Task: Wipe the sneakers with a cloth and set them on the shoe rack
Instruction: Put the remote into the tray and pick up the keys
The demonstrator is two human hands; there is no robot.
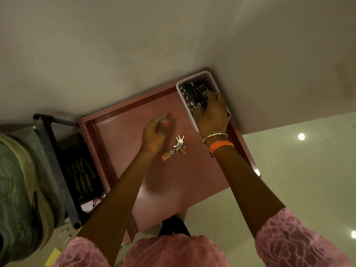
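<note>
You are looking down on a pink cabinet top (pixel 165 180) with a raised darker rim along its far and left edges. A white tray (pixel 189 110) sits in the far right corner, against the wall; it holds a black remote (pixel 201 87) and a dark flowered item. A bunch of keys (pixel 176 147) with small charms lies on the bare surface near the middle, just short of the tray.
</note>
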